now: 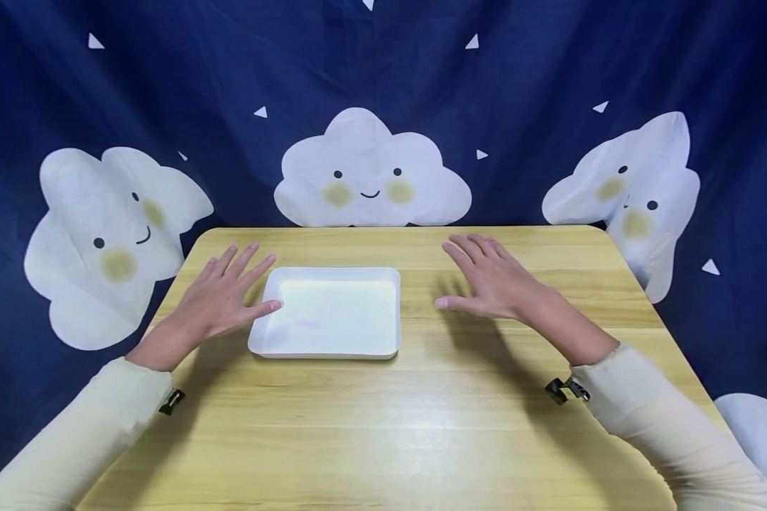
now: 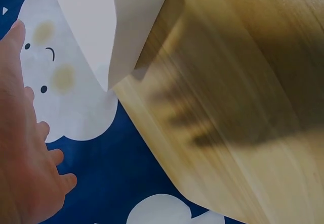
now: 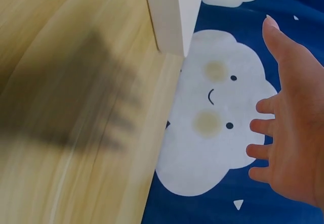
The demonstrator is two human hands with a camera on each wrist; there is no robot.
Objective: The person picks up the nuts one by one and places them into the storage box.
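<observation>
A shallow white rectangular tray [image 1: 332,348] lies on the wooden table, left of the middle in the head view. My left hand [image 1: 220,294] is spread at the tray's left side, its thumb overlapping the tray's rim in this view; nothing is in its grasp. Over the table to the right of the tray, my right hand [image 1: 492,280] is held with fingers extended and thumb apart, holding nothing. Both wrist views show the side wall of the tray [image 2: 139,21] beyond the hand, with the left fingers [image 2: 55,155] and right fingers [image 3: 262,128] stretched out.
The light wooden table [image 1: 390,433] has rounded far corners. Behind it hangs a dark blue curtain [image 1: 230,64] printed with smiling white clouds [image 1: 371,156] and small triangles. Small black clips [image 1: 172,401] sit at the sleeve cuffs. Hand shadows fall on the wood.
</observation>
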